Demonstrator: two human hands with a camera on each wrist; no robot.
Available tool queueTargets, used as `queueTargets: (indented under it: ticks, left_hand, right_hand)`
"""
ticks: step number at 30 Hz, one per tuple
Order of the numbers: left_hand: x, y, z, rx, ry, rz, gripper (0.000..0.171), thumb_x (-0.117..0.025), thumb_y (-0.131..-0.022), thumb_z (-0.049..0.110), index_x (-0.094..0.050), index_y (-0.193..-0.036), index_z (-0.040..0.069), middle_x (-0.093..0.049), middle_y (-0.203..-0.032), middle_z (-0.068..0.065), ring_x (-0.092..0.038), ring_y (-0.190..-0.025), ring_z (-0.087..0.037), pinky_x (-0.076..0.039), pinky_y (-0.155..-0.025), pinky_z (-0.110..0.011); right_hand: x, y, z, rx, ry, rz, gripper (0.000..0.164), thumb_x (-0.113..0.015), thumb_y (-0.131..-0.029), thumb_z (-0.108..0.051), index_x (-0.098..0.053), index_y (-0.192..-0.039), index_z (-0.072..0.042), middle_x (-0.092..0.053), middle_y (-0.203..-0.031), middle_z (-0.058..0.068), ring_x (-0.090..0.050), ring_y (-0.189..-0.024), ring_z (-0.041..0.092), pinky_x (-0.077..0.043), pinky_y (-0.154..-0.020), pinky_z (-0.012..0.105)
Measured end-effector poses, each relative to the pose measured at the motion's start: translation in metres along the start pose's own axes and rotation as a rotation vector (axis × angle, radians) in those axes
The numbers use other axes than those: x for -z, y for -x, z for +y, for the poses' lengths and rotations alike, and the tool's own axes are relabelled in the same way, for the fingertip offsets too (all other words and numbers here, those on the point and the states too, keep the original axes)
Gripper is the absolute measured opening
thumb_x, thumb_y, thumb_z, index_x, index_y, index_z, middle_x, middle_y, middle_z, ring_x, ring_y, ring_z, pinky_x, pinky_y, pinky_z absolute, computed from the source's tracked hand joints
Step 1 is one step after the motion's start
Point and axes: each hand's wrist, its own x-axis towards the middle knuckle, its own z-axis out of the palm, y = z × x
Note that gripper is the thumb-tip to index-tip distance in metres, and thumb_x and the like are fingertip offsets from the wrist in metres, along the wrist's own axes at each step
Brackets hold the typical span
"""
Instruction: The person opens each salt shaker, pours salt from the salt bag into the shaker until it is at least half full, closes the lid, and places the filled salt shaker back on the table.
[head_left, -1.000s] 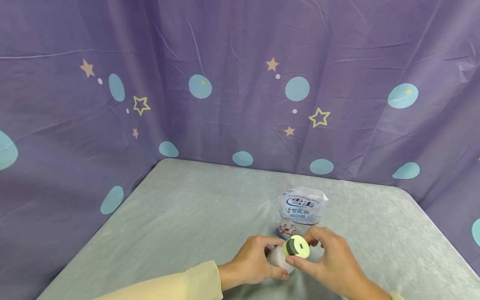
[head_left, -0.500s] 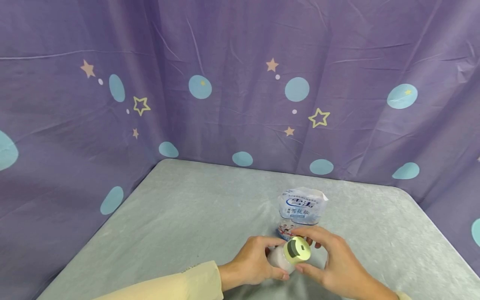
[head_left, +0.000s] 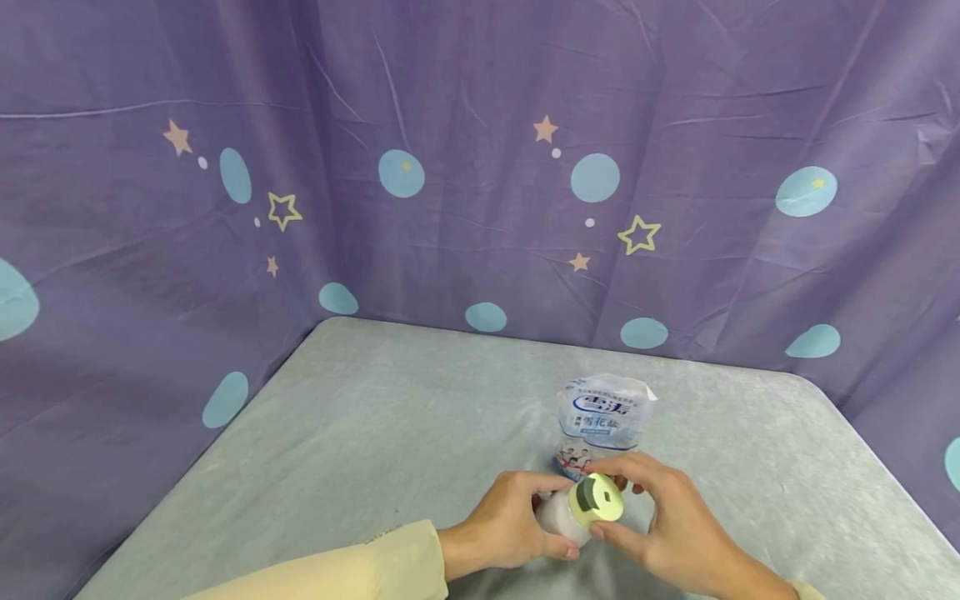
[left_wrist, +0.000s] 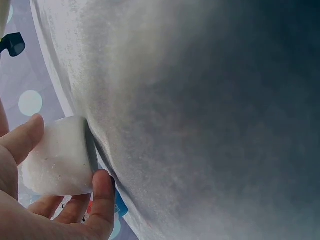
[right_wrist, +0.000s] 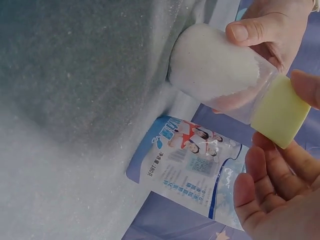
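A clear salt shaker (head_left: pixel 558 518) filled with white grains stands tilted slightly to the right near the front of the table. My left hand (head_left: pixel 506 523) grips its body, thumb on the near side and fingers round the far side. On top sits a pale yellow-green cap (head_left: pixel 597 497) with a dark grey patch. My right hand (head_left: pixel 671 525) pinches this cap between thumb and fingertips. In the right wrist view the grains (right_wrist: pixel 215 65) reach almost to the shoulder of the shaker. Right behind both hands stands a blue-and-white salt pouch (head_left: pixel 606 412), its lower part partly hidden.
A pale grey cloth (head_left: pixel 390 417) covers the table. Purple curtains (head_left: pixel 480 167) with stars and blue dots hang along its back and sides. The pouch stands close behind the right hand's fingers.
My right hand's fingers have shifted round the cap to its far side, and the thumb has slid to the right along its near edge. The left hand and pouch have stayed put.
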Motion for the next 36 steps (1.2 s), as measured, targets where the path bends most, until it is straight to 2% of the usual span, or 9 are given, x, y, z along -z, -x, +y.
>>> queueTargets:
  ticks: [16,23,28,33,36]
  left_hand:
    - [-0.002,-0.003,0.001,-0.041,-0.024,0.015,0.057,-0.1,-0.061,0.014,-0.079,-0.114,0.023,-0.071,-0.094,0.016,-0.059,-0.073,0.001,-0.049,-0.068,-0.018]
    - [-0.003,-0.002,0.001,-0.038,-0.02,0.02,0.058,-0.1,-0.06,0.014,-0.079,-0.114,0.023,-0.072,-0.094,0.015,-0.059,-0.073,0.001,-0.049,-0.068,-0.018]
    - [-0.003,-0.003,0.001,-0.031,-0.023,0.02,0.059,-0.1,-0.06,0.014,-0.079,-0.114,0.024,-0.072,-0.093,0.016,-0.059,-0.072,0.001,-0.049,-0.068,-0.018]
    - [-0.003,-0.003,0.001,-0.027,-0.025,0.022,0.059,-0.1,-0.06,0.014,-0.079,-0.114,0.023,-0.071,-0.092,0.016,-0.059,-0.071,0.001,-0.049,-0.067,-0.018]
    - [-0.003,-0.003,0.001,-0.026,-0.024,0.019,0.059,-0.1,-0.06,0.014,-0.079,-0.114,0.024,-0.071,-0.092,0.016,-0.059,-0.071,0.001,-0.049,-0.067,-0.018]
  right_hand:
    - [-0.005,0.001,0.0,-0.023,0.082,0.084,0.047,-0.097,-0.066,-0.021,-0.067,-0.102,-0.031,-0.064,-0.092,-0.024,-0.058,-0.076,-0.002,-0.045,-0.067,0.024]
    - [-0.007,0.002,-0.002,-0.098,0.106,0.1,0.043,-0.097,-0.067,-0.028,-0.059,-0.087,-0.035,-0.057,-0.079,-0.026,-0.053,-0.07,-0.002,-0.043,-0.065,0.025]
    - [-0.009,0.003,-0.004,-0.174,0.127,0.11,0.044,-0.096,-0.069,-0.038,-0.054,-0.081,-0.034,-0.052,-0.072,-0.02,-0.047,-0.065,0.0,-0.041,-0.057,0.022]
    - [-0.011,0.003,-0.006,-0.215,0.138,0.116,0.046,-0.095,-0.069,-0.044,-0.051,-0.077,-0.034,-0.049,-0.069,-0.015,-0.044,-0.06,0.0,-0.038,-0.053,0.021]
    - [-0.011,0.003,-0.006,-0.215,0.136,0.114,0.044,-0.095,-0.069,-0.045,-0.053,-0.08,-0.034,-0.051,-0.069,-0.016,-0.045,-0.062,0.001,-0.039,-0.055,0.021]
